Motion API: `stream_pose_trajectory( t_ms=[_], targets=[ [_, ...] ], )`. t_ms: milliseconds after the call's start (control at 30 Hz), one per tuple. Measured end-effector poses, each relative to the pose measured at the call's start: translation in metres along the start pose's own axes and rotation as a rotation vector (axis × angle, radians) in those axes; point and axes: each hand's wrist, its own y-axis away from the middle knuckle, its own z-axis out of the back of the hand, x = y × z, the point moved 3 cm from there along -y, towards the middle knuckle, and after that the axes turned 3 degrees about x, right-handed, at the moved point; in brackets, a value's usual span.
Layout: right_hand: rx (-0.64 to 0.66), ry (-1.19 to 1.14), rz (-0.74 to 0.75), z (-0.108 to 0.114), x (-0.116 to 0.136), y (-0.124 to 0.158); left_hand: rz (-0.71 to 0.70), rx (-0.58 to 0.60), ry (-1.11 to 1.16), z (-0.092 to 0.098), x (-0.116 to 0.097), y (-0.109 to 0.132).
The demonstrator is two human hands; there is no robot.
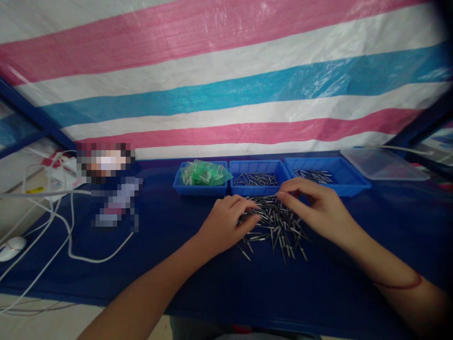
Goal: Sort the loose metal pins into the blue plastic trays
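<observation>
A loose heap of thin metal blind rivets [283,224] lies on the blue table in front of me. My left hand [226,219] rests at the heap's left side, thumb and index finger apart, with rivets showing between and beyond them. Over the right rear of the heap, my right hand [318,205] pinches thumb and index finger together on what looks like a single rivet pointing left. Just behind the hands are a middle blue bin [259,191] and a right blue bin [348,184], each with similar rivets in it.
A left blue bin [201,190] holds a green-tinted plastic bag [205,174] of small parts. A clear plastic lid [385,164] lies at the back right. White cables [72,222] and a white mouse [13,248] are at left, near blurred-out items. A striped sheet [226,99] hangs behind.
</observation>
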Motion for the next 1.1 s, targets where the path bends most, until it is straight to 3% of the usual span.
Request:
stream_pose_trajectory(
  t_ms=[167, 333, 567, 733, 933, 1100],
  targets=[
    [-0.217, 0.352, -0.21, 0.051, -0.036, -0.006, -0.175, 0.232, -0.079, 0.009, -0.002, 0.004],
    [-0.233, 0.663, -0.184, 0.071, -0.056, -0.007, -0.223, 0.334, -0.048, 0.017, -0.003, 0.007],
    [-0.199, 0.517, -0.139, 0.052, -0.036, -0.008, -0.129, 0.538, 0.014, 0.027, 0.005, 0.011],
    [-0.167, 0.505, -0.023, 0.035, -0.023, -0.006, -0.114, 0.58, 0.016, 0.02, 0.014, 0.009],
    [-0.056, 0.424, 0.119, 0.013, -0.001, -0.002, -0.134, 0.528, 0.026, 0.015, 0.011, 0.006],
    [0.239, 0.127, 0.316, -0.011, 0.024, 0.008, -0.102, 0.325, 0.168, 0.018, 0.001, -0.001]
  ],
)
